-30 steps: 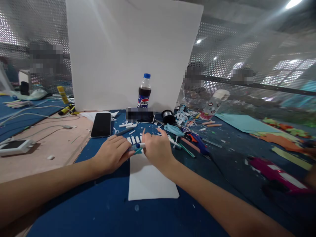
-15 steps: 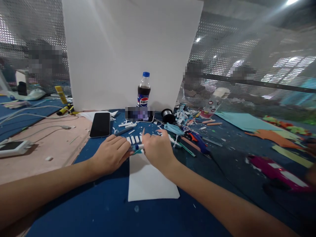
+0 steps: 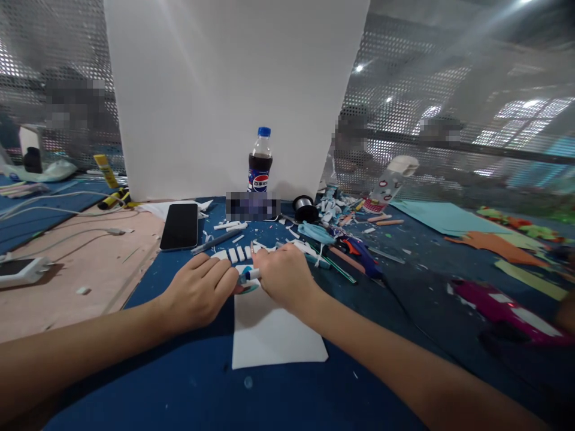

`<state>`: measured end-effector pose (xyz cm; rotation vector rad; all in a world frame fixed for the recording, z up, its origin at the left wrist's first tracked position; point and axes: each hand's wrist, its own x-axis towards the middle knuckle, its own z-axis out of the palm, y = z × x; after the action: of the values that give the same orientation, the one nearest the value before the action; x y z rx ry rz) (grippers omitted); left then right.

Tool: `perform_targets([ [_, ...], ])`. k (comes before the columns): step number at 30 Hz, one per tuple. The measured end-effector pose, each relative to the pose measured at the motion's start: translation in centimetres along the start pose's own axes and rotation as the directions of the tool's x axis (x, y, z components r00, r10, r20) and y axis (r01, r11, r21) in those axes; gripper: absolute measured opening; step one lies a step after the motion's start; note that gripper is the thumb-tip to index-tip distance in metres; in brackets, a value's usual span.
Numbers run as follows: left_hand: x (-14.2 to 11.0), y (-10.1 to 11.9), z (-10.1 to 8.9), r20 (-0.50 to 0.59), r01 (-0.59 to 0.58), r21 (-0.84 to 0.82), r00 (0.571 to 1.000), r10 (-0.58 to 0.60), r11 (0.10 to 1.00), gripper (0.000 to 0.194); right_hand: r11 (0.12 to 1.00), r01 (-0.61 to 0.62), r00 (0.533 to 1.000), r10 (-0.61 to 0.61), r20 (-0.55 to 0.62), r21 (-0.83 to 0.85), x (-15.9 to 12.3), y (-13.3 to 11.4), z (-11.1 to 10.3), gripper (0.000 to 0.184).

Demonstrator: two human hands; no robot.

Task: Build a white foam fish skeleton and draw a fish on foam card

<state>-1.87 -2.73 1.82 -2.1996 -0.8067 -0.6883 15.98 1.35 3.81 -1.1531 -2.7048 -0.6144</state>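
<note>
My left hand [image 3: 200,291] is closed around the blue end of a small blue-and-white tube [image 3: 250,275]. From the other side, the fingers of my right hand [image 3: 287,272] are wrapped about its white end. Most of the tube is hidden in the fists, so its exact kind does not show. A teal edge shows just under it, by my left thumb. Below both hands a white sheet [image 3: 278,335] lies flat on the blue table [image 3: 179,377]. Several short white strips [image 3: 236,254] lie in a row just beyond my knuckles.
Behind the strips stand a cola bottle [image 3: 260,161] and a wire spool [image 3: 305,208]. A black phone [image 3: 179,226] lies left. To the right are a blue glue gun [image 3: 359,254], scraps, a clear bottle [image 3: 389,184], coloured sheets [image 3: 442,218] and a magenta tool [image 3: 498,308].
My hands have shifted slightly, and my right hand has turned a little, its raised finger now folded in. The tube is still between them. The whole view has moved slightly.
</note>
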Motion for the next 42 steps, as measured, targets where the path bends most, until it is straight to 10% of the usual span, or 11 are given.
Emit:
perform_targets([
  [22, 0.1, 0.3, -0.7, -0.054, -0.043, -0.009, 0.998, 0.043, 0.999, 0.028, 0.995, 0.036, 0.999, -0.037, 0.007, 0.09, -0.3, -0.4, -0.4, 0.024],
  [33, 0.0, -0.8, -0.2, -0.069, -0.095, -0.288, 0.995, 0.078, 0.953, 0.052, 0.995, 0.101, 0.856, -0.093, -0.509, -0.013, 0.0, 0.1, 0.8, 0.042],
  [42, -1.9, -5.6, 4.3, 0.141, 0.463, -0.048, 0.881, -0.452, 0.885, 0.02, 0.94, 0.327, 0.769, -0.326, -0.549, -0.1, 0.4, 3.3, 1.1, 0.037],
])
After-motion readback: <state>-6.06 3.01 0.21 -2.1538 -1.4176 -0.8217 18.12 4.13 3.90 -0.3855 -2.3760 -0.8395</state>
